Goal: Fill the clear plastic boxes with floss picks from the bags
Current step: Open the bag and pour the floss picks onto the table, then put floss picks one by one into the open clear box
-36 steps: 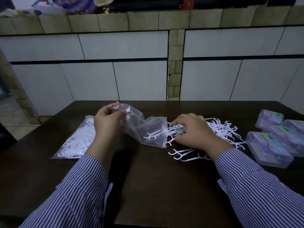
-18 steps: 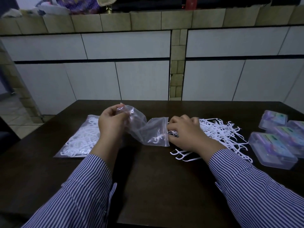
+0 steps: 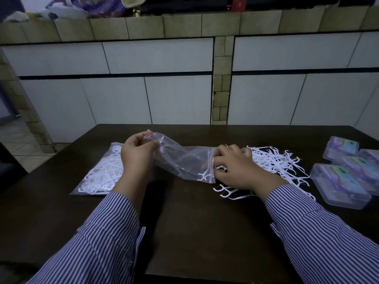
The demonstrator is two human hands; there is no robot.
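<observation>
A nearly empty clear plastic bag [image 3: 182,160] stretches between my hands above the dark table [image 3: 194,218]. My left hand [image 3: 137,158] pinches its closed end, raised a little. My right hand [image 3: 235,169] grips the open zip end, low over a heap of loose white floss picks [image 3: 276,160]. One floss pick [image 3: 202,177] lies inside the bag at its mouth. A second bag [image 3: 100,173], full of picks, lies flat on the table left of my left hand. Several clear plastic boxes [image 3: 340,185] with coloured labels sit shut at the right.
A white tiled wall [image 3: 176,99] rises just behind the table's far edge. A ledge [image 3: 184,23] with cloth and clutter runs along its top. The tiled floor [image 3: 18,144] shows past the table's left corner.
The bag has been pulled out longer and flatter between my hands. My right hand has shifted slightly right at the bag's mouth, and the pick inside has slid towards the opening.
</observation>
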